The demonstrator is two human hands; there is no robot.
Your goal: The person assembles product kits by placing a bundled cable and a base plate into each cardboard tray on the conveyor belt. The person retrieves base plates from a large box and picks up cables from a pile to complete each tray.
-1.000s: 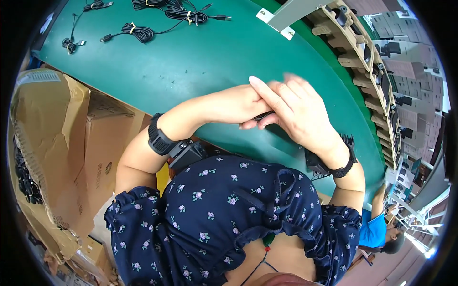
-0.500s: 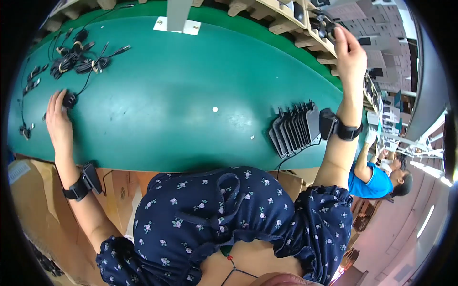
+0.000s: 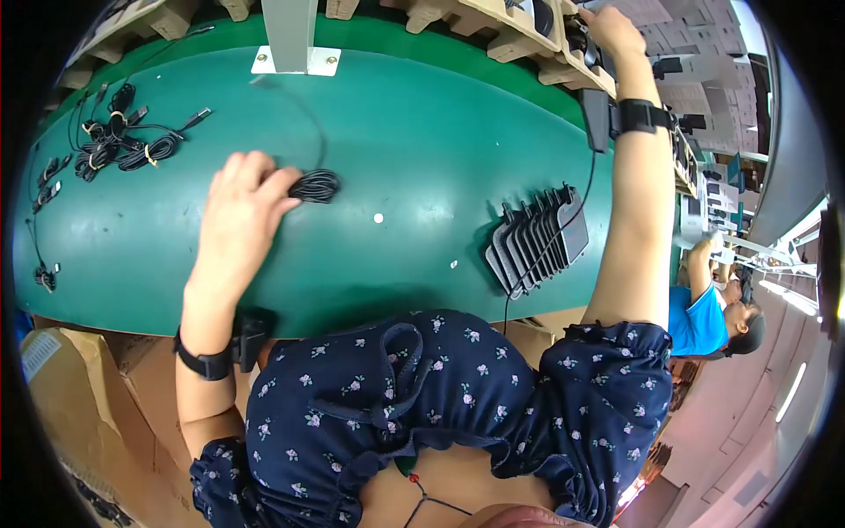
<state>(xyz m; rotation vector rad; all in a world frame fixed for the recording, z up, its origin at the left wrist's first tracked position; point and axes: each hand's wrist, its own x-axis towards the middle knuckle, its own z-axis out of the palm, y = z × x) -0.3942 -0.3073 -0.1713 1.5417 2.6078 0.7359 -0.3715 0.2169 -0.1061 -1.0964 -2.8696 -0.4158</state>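
Observation:
My left hand (image 3: 247,204) is closed on a bundled black cable (image 3: 315,187) above the green table. The coil sticks out past its fingertips, and a loose, blurred tail runs up from it. Far to the upper right, my right hand (image 3: 613,32) reaches over a tan moulded tray (image 3: 576,77). Its fingers are bent together at a tray pocket among dark parts (image 3: 577,37); what they grip, if anything, cannot be made out. More coiled black cables (image 3: 113,145) lie at the table's left, several tied with pale bands.
A row of black plate-like parts (image 3: 539,242) stands at the table's right. A metal post (image 3: 290,35) is fixed at the table's far edge. Tan trays line the back. Cardboard boxes (image 3: 75,387) stand at lower left, and a person in blue (image 3: 695,319) is off to the right.
My left hand has moved right from the table's left side, bringing the coiled cable along. My right hand has shifted farther over the tray.

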